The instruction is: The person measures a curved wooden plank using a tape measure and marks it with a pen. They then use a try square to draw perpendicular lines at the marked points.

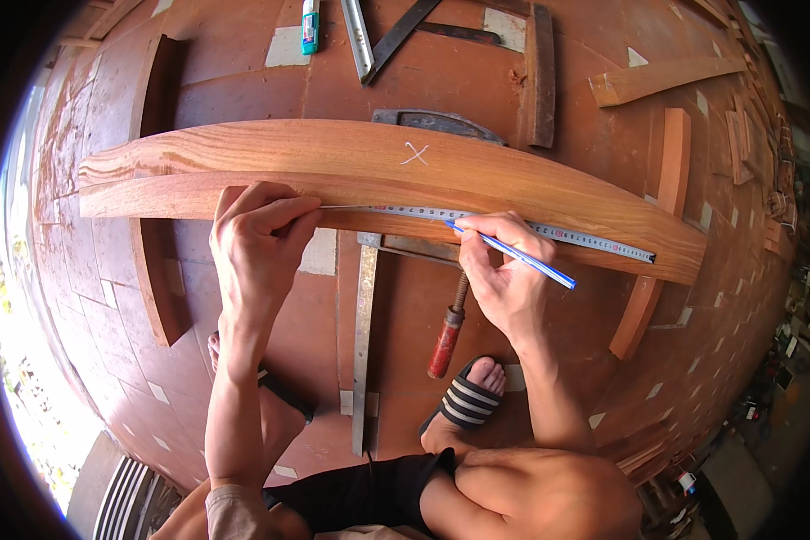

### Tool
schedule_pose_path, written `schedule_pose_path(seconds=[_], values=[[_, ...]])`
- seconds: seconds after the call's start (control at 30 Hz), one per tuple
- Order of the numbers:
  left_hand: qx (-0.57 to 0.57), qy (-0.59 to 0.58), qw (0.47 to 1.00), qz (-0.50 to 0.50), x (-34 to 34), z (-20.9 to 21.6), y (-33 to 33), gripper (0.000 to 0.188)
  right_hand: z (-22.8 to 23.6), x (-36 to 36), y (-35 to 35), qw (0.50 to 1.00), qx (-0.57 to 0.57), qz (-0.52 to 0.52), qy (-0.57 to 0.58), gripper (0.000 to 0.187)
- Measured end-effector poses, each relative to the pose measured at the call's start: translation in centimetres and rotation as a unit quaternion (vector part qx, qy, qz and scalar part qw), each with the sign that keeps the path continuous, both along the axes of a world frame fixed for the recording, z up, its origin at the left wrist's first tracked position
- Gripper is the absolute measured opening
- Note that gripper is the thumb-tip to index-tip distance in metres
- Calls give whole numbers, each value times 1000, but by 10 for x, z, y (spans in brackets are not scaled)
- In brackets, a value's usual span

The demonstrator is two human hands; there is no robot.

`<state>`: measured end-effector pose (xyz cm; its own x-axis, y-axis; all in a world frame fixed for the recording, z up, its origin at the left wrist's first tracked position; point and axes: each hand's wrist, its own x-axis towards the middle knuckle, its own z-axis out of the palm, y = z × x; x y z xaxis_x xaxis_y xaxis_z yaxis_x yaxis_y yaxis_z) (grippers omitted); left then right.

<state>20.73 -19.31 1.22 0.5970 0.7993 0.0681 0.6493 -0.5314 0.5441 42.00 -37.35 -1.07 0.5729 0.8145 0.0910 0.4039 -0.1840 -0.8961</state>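
Observation:
Two curved wooden boards (pixel 333 148) lie together across the middle, the far one marked with a white X. A steel tape measure (pixel 594 241) stretches along the near board, its hooked end towards the right. My left hand (pixel 261 229) is closed in a pinch on the tape's left part; whether a tape case is behind the fingers is hidden. In my right hand (pixel 508 265) is a blue-and-white pen (pixel 535 265), its tip touching the board beside the tape's edge. Under the boards sits a bar clamp (pixel 366 333) with a red handle (pixel 445 342).
Wooden support strips lie beneath the boards at the left (pixel 157 288) and right (pixel 639 315). Beyond are a teal-capped tube (pixel 310 31), a metal angle tool (pixel 360 45) and a tapered wood piece (pixel 666 79). My sandalled foot (pixel 472 396) is near the clamp handle.

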Motion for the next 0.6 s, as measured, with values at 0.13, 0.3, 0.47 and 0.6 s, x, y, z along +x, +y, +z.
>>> schedule_pose_path(seconds=[0.13, 0.3, 0.47, 0.6], values=[[8, 0, 1000, -6, 0, 0, 0, 19, 0, 0, -2, 1000, -10, -2, 6, 12], [0, -11, 1000, 5, 0, -2, 0, 19, -1, 0, -2, 1000, -7, -5, 7, 13], [-4, -16, 1000, 9, 0, -3, -1, 19, -3, 2, -4, 1000, -12, 7, 1, 13], [-1, -11, 1000, 6, 0, -2, -1, 18, -6, 1, -4, 998, 11, -10, 63, 12]])
